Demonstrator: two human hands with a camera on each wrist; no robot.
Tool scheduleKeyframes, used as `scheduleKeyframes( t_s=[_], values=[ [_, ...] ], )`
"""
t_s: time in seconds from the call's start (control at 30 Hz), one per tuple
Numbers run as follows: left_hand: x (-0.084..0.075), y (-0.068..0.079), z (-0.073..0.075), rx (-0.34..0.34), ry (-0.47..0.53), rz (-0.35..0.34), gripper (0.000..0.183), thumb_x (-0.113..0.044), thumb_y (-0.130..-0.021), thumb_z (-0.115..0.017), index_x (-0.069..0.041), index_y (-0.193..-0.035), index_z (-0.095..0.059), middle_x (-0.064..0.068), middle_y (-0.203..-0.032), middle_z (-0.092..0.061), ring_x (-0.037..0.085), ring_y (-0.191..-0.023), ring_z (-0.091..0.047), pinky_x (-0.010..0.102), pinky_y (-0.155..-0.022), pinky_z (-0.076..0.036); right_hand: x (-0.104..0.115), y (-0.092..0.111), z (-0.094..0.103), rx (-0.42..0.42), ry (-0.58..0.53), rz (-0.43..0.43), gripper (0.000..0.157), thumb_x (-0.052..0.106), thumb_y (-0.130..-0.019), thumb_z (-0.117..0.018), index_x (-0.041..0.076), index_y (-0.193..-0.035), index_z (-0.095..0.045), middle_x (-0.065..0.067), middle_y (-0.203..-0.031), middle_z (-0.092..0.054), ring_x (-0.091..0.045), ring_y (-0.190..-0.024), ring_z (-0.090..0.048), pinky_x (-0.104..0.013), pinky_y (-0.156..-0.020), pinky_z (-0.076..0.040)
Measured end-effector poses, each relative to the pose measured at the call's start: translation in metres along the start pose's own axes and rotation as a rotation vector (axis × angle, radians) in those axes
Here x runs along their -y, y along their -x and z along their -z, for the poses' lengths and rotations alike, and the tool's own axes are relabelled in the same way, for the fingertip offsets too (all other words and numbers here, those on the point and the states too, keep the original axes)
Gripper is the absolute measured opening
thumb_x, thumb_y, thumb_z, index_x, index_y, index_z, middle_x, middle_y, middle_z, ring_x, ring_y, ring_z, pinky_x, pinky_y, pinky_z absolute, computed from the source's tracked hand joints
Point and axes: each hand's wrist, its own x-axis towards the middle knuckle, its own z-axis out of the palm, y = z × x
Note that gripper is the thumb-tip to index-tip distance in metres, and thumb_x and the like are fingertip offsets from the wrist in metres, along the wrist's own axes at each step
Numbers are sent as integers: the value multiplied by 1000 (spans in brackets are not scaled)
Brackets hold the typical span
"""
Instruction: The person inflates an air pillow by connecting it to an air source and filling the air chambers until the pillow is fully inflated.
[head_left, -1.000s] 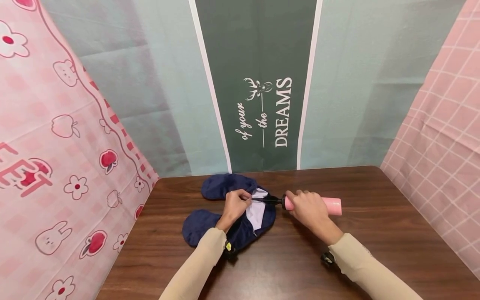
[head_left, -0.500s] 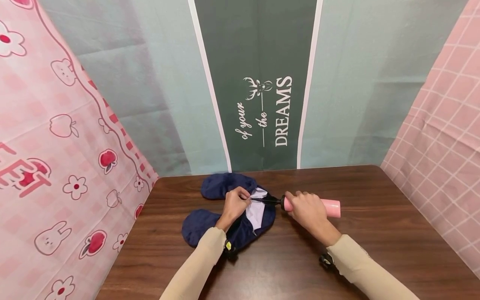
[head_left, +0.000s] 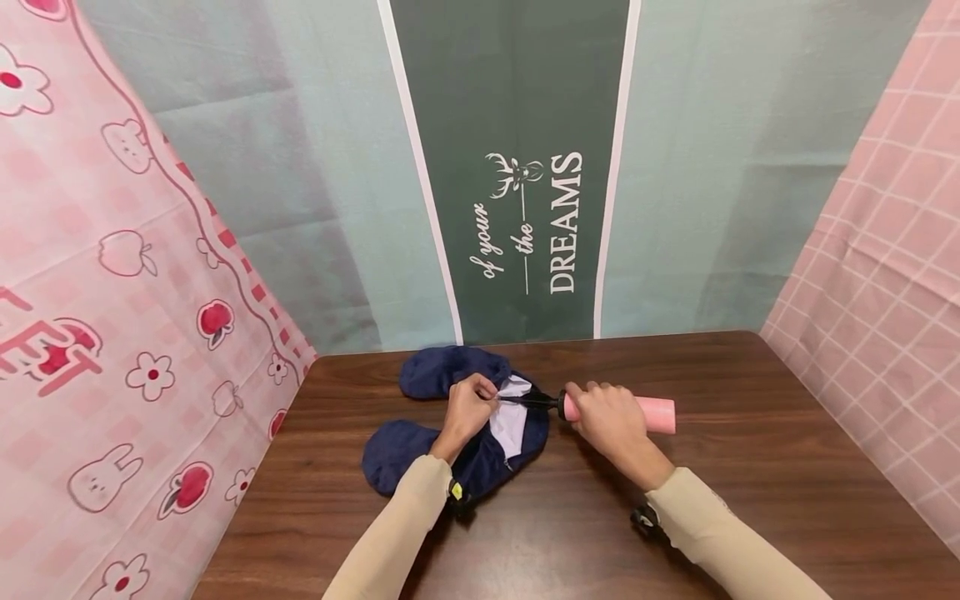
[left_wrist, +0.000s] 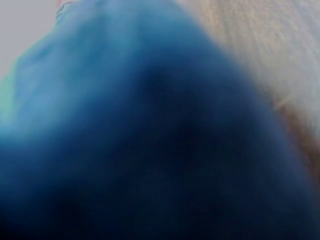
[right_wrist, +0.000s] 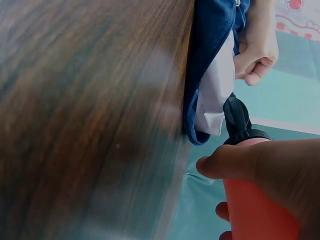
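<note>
A navy, plush U-shaped neck pillow (head_left: 397,454) lies on the wooden table, its curved end pointing right. Through its unzipped opening shows a white inner piece (head_left: 510,429). My right hand (head_left: 613,425) grips a pink hand pump (head_left: 660,415) lengthwise. From the pump's black collar a black tapered nozzle (right_wrist: 236,117) reaches over the white piece. At the nozzle's tip, my left hand (head_left: 468,414) pinches with thumb and forefinger; the fingers hide what is between them. Blurred blue fabric (left_wrist: 150,100) fills most of the left wrist view.
The brown table (head_left: 720,467) has a back edge against a teal and dark green cloth backdrop (head_left: 517,108). Pink printed curtains (head_left: 187,350) hang on the left, with a pink checked one (head_left: 885,275) on the right.
My right hand and the pink pump have shifted slightly left, toward the pillow. The left hand keeps its pinch at the nozzle tip.
</note>
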Motion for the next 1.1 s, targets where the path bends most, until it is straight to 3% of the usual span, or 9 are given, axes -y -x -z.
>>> scheduleKeyframes(
  t_s=[0.33, 0.47, 0.53, 0.63, 0.73, 0.97, 1.1],
  values=[
    [4, -1, 3, -12, 5, -50, 14, 1, -76, -81, -10, -81, -73, 2, -74, -73, 11, -69, -65, 27, -71, -54, 1, -6, -2, 2, 1, 18, 35, 21, -71, -91, 11, -97, -69, -13, -71, -66, -35, -59, -63, -49, -50, -49],
    [31, -12, -7, -28, 26, -145, 13, -5, -76, -80, -14, -82, -73, -2, -73, -72, 13, -68, -66, 28, -68, -54, 0, -8, -2, 4, 0, 21, 38, 23, -71, -93, 11, -100, -70, -13, -72, -66, -35, -60, -64, -49, -51, -49],
    [47, -18, -15, -33, 22, -154, 14, -8, -76, -81, -17, -82, -72, -6, -73, -71, 10, -68, -65, 26, -67, -53, 0, -8, -3, 5, 1, 22, 40, 25, -71, -93, 11, -101, -70, -14, -73, -67, -36, -61, -64, -49, -51, -50],
    [61, -22, -22, -24, -16, -120, 18, -9, -75, -81, -21, -83, -69, -9, -73, -68, 6, -67, -63, 24, -65, -51, -1, -8, -3, 13, 3, 30, 43, 27, -71, -95, 11, -103, -71, -14, -75, -67, -35, -61, -64, -49, -51, -50],
    [63, -21, -21, 3, -47, -107, 18, -8, -77, -78, -20, -86, -68, -9, -75, -66, 7, -69, -61, 24, -66, -49, -1, -9, -3, 18, 4, 47, 46, 29, -71, -95, 11, -106, -71, -13, -77, -68, -35, -63, -65, -48, -52, -50],
    [5, -8, 20, 137, -77, -90, 18, 0, -84, -74, -7, -102, -73, 5, -86, -68, 17, -76, -60, 32, -73, -50, -4, -13, -3, 13, 9, 88, 51, 34, -71, -97, 11, -107, -69, -12, -82, -70, -34, -66, -66, -47, -55, -52],
    [-6, -8, 26, 176, -163, -103, 19, 0, -88, -75, -5, -105, -74, 5, -90, -69, 16, -82, -62, 31, -80, -50, -9, -15, -2, -8, 10, 108, 54, 37, -70, -99, 10, -104, -67, -11, -80, -68, -34, -64, -65, -47, -53, -52]
  ],
)
